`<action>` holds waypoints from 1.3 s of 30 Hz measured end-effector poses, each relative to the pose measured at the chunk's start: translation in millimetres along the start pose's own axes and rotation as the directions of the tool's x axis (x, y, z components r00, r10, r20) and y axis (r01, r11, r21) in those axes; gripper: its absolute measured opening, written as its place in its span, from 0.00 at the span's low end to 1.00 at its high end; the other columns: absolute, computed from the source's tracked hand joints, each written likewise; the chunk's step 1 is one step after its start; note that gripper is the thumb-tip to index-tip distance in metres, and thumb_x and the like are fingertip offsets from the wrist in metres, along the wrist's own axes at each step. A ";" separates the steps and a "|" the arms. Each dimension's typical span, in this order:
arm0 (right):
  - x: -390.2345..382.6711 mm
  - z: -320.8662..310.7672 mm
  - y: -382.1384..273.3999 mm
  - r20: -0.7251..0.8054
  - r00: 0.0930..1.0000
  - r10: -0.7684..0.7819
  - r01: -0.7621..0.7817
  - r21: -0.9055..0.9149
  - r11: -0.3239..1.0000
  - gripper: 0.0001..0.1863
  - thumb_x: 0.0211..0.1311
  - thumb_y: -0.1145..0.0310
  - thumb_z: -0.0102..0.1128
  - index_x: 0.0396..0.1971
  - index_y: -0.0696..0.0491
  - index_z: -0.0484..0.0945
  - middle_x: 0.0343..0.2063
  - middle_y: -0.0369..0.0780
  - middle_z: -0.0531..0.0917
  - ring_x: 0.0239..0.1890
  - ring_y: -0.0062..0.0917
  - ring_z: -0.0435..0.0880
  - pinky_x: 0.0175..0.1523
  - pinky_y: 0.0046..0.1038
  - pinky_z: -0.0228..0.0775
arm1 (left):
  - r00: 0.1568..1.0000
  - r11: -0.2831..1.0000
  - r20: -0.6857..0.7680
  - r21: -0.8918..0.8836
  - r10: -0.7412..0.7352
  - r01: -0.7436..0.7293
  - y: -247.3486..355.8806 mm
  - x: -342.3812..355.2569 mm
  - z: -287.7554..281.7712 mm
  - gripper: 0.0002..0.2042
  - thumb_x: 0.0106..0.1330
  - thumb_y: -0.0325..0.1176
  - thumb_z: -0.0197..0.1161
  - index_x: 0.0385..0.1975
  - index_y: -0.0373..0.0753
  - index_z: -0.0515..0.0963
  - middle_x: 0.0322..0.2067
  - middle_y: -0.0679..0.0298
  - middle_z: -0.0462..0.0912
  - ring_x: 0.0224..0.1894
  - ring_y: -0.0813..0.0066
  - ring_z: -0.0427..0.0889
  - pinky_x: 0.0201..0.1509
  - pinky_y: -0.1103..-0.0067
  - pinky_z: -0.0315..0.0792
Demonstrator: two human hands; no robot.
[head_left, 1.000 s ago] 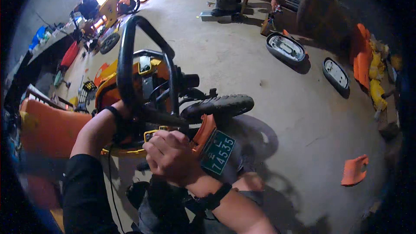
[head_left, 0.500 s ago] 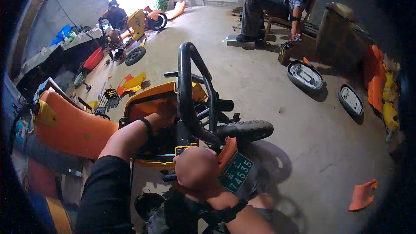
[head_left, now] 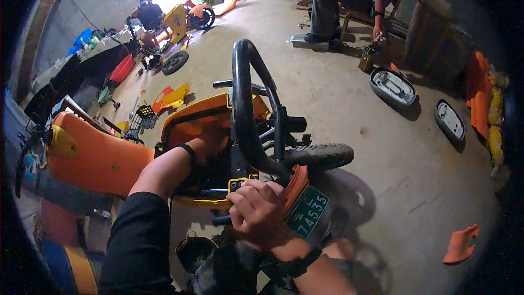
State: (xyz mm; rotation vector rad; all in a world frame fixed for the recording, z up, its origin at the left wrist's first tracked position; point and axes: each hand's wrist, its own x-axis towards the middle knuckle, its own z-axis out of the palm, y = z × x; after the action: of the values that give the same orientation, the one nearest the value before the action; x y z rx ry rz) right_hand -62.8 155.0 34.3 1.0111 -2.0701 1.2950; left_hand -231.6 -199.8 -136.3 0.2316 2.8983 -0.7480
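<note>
An orange scooter (head_left: 103,145) stands before me, partly taken apart, with a bent black tube frame (head_left: 242,93) rising at its rear. My left hand (head_left: 212,135) reaches into the open yellow-rimmed body cavity (head_left: 204,110); its fingers are hidden in there. Beside the foot of the tube frame, my right hand (head_left: 255,207) is closed, knuckles up and fingers curled, close to a yellow-edged bracket (head_left: 238,184). What it grips, if anything, is hidden. Just right of that hand are an orange rear piece (head_left: 296,186) and a green number plate (head_left: 308,211).
The rear tyre (head_left: 325,155) sticks out to the right. Two seat-shaped parts (head_left: 394,86) and an orange fragment (head_left: 461,245) lie on the floor. A seated person (head_left: 349,0) is at the back right; another person (head_left: 147,13) works by a second scooter. A black bowl (head_left: 195,252) sits below.
My right hand has turned, so its curled fingers now show where a rounded fist showed before. The whole view has shifted slightly. My left hand stays inside the cavity.
</note>
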 end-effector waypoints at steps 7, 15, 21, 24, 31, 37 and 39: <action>-0.8 1.5 2.2 0.000 1.000 -0.019 0.019 0.001 1.000 0.08 0.47 0.69 0.61 0.31 0.47 0.80 0.32 0.33 0.81 0.44 0.25 0.80 0.55 0.35 0.60 | 0.979 0.980 -0.106 -0.120 -0.172 0.159 -6.1 3.3 -2.7 0.11 0.60 0.40 0.60 0.37 0.46 0.86 0.42 0.60 0.84 0.47 0.60 0.83 0.47 0.66 0.78; -6.8 0.0 5.5 0.005 1.000 -0.030 0.030 -0.031 0.999 0.10 0.45 0.66 0.62 0.32 0.48 0.79 0.33 0.34 0.81 0.46 0.30 0.80 0.56 0.37 0.62 | 0.944 0.944 -0.003 -0.020 0.329 -0.329 -14.4 -55.5 -144.6 0.17 0.52 0.37 0.69 0.42 0.43 0.83 0.41 0.56 0.84 0.46 0.59 0.83 0.44 0.70 0.80; -1.0 12.7 -0.6 -0.055 0.997 -0.048 0.046 -0.030 0.998 0.09 0.44 0.68 0.59 0.29 0.47 0.80 0.31 0.34 0.81 0.45 0.30 0.79 0.55 0.37 0.61 | 0.950 0.987 0.268 -0.038 0.159 -0.154 -27.1 -78.3 -169.3 0.13 0.58 0.44 0.65 0.34 0.42 0.85 0.33 0.52 0.85 0.38 0.53 0.85 0.37 0.66 0.79; -0.3 8.2 3.2 -0.063 0.996 -0.062 0.058 -0.064 0.996 0.08 0.44 0.70 0.56 0.26 0.46 0.81 0.29 0.34 0.82 0.43 0.29 0.80 0.55 0.36 0.60 | 0.980 0.993 0.157 -0.014 0.120 -0.119 -18.8 -83.3 -174.1 0.26 0.43 0.32 0.74 0.46 0.29 0.78 0.42 0.49 0.83 0.44 0.58 0.85 0.42 0.73 0.81; -0.3 6.7 5.2 -0.067 0.995 -0.069 0.061 -0.115 0.992 0.08 0.44 0.69 0.54 0.26 0.45 0.81 0.29 0.33 0.82 0.42 0.29 0.81 0.55 0.36 0.60 | 0.966 0.947 0.258 -0.313 0.011 0.073 -20.4 -35.1 -107.5 0.19 0.51 0.31 0.72 0.44 0.35 0.80 0.39 0.54 0.84 0.43 0.63 0.85 0.43 0.73 0.79; -3.5 10.8 7.1 -0.059 0.996 -0.067 0.061 -0.088 0.994 0.08 0.44 0.68 0.55 0.26 0.45 0.81 0.28 0.32 0.82 0.41 0.27 0.81 0.54 0.35 0.61 | 0.962 0.935 0.271 -0.348 0.032 0.067 -18.3 -48.6 -90.4 0.18 0.51 0.31 0.71 0.43 0.35 0.80 0.38 0.55 0.84 0.42 0.64 0.84 0.42 0.73 0.79; -5.2 9.4 5.5 -0.045 0.997 -0.055 0.052 -0.080 0.995 0.08 0.44 0.67 0.56 0.26 0.45 0.81 0.28 0.32 0.82 0.42 0.27 0.81 0.54 0.35 0.61 | 0.967 0.937 0.253 -0.344 0.035 0.056 -13.9 -42.8 -87.6 0.18 0.51 0.31 0.71 0.43 0.35 0.80 0.38 0.55 0.83 0.41 0.64 0.84 0.42 0.73 0.79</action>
State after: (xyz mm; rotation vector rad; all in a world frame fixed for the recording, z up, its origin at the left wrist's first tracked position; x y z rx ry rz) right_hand -64.2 149.7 23.5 0.9855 -2.0284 1.1899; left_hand -200.6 -173.8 -46.5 0.0717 2.7198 -0.2302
